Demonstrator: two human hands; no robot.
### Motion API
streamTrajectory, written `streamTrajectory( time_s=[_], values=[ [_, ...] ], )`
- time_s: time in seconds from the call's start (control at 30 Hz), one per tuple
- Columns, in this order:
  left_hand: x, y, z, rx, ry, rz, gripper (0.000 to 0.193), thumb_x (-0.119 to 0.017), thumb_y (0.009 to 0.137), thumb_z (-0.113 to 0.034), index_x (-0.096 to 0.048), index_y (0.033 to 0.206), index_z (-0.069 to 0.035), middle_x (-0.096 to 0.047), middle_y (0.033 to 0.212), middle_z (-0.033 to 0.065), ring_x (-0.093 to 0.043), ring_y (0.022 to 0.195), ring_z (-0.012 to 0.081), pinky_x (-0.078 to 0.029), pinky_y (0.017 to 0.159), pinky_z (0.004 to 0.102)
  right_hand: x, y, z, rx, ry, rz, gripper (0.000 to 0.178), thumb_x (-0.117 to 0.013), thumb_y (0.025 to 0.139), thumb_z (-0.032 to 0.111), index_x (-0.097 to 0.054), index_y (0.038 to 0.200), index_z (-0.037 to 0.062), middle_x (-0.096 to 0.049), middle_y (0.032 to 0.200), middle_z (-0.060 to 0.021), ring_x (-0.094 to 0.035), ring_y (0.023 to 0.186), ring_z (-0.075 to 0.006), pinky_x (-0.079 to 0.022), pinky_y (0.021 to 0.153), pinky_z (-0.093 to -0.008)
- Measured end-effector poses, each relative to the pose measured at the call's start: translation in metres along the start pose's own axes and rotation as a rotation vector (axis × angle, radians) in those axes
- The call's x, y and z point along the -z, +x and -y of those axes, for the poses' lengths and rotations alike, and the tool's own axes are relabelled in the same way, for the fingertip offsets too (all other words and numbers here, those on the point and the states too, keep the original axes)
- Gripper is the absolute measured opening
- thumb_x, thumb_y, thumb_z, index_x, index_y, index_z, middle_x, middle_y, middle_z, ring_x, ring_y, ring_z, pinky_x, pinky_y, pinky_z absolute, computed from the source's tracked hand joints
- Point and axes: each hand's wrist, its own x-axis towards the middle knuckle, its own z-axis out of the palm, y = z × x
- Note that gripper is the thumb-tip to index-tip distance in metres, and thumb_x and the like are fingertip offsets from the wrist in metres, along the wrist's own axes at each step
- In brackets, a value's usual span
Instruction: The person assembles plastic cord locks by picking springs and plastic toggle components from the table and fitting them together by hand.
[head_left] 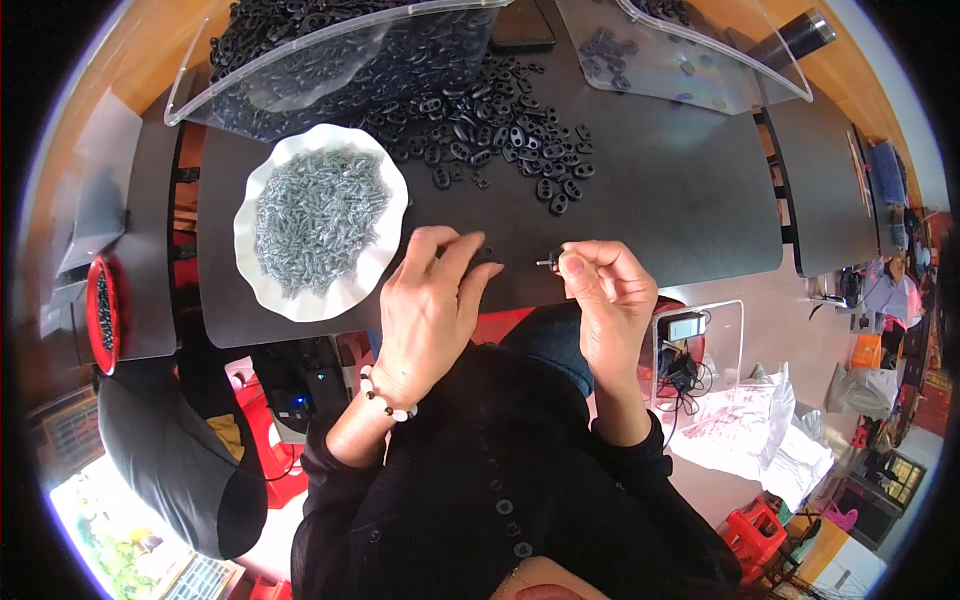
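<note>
My right hand (pixel 607 285) pinches a small black part (pixel 556 262) between thumb and fingertips. A thin metal pin (pixel 544 263) sticks out of it toward the left. My left hand (pixel 430 300) is over the table's near side, its thumb and fingers apart and curved, with nothing seen in them. Beside its fingertips is a tiny dark piece (pixel 487 252), too small to name. To the left stands a white scalloped dish (pixel 247 235) full of small silvery metal pieces (pixel 320 220). Loose black two-holed pieces (pixel 525 140) lie in a heap beyond my hands.
A clear bin (pixel 350 75) full of black pieces stands at the far left. Another clear bin (pixel 690 80) with fewer pieces is at the far right. The dark table (pixel 680 200) ends just in front of me. A red tray (pixel 103 315) sits on the left table.
</note>
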Motion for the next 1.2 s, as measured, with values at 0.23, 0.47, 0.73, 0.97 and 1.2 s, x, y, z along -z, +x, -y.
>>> streamTrajectory(
  time_s=[0.23, 0.47, 0.73, 0.97, 1.2],
  values=[
    [-0.003, 0.001, 0.003, -0.066, -0.028, -0.007, 0.016, -0.069, 0.079, -0.009, -0.065, 0.094, -0.005, -0.056, 0.071, 0.0063, -0.059, 0.060, 0.0217, -0.047, 0.052, 0.0309, 0.001, 0.003, -0.002, -0.002, 0.020, 0.007, 0.011, -0.064, 0.085, 0.001, -0.062, 0.096, -0.0033, -0.065, 0.086, -0.0053, -0.058, 0.078, -0.0072, -0.046, 0.072, -0.0208],
    [0.006, 0.001, -0.014, 0.548, -0.851, 0.149, 0.025, -0.057, 0.093, -0.021, -0.061, 0.098, 0.003, -0.067, 0.081, 0.0085, -0.057, 0.059, 0.0071, -0.045, 0.051, 0.0179, -0.008, 0.001, 0.006, -0.031, 0.083, 0.028, 0.013, -0.064, 0.085, 0.001, -0.061, 0.097, -0.0028, -0.064, 0.087, -0.0049, -0.057, 0.078, -0.0064, -0.045, 0.073, -0.0202],
    [0.003, 0.002, -0.011, 0.598, -1.195, 0.171, 0.025, -0.053, 0.095, -0.023, -0.059, 0.100, 0.001, -0.067, 0.089, 0.0133, -0.062, 0.066, 0.0118, -0.051, 0.058, 0.0217, -0.015, 0.005, 0.008, -0.027, 0.157, 0.052, 0.013, -0.064, 0.086, 0.002, -0.061, 0.098, -0.0021, -0.065, 0.089, -0.0048, -0.057, 0.080, -0.0064, -0.044, 0.074, -0.0202],
    [0.004, 0.009, -0.023, 0.569, -1.250, 0.142, 0.024, -0.054, 0.095, -0.021, -0.059, 0.107, -0.001, -0.067, 0.088, 0.0112, -0.062, 0.067, 0.0104, -0.051, 0.059, 0.0207, -0.019, 0.005, 0.019, -0.032, 0.204, 0.056, 0.012, -0.063, 0.087, 0.002, -0.061, 0.098, -0.0016, -0.063, 0.089, -0.0039, -0.055, 0.075, -0.0061, -0.043, 0.070, -0.0198],
    [-0.010, 0.010, -0.022, 0.519, -1.245, 0.017, 0.020, -0.055, 0.094, -0.015, -0.056, 0.109, -0.002, -0.066, 0.088, 0.0074, -0.062, 0.073, 0.0090, -0.051, 0.063, 0.0204, -0.035, -0.006, 0.024, -0.088, 0.376, 0.075, 0.010, -0.060, 0.089, 0.008, -0.059, 0.096, 0.0005, -0.062, 0.085, -0.0045, -0.055, 0.070, -0.0093, -0.044, 0.064, -0.0230]
  ],
)
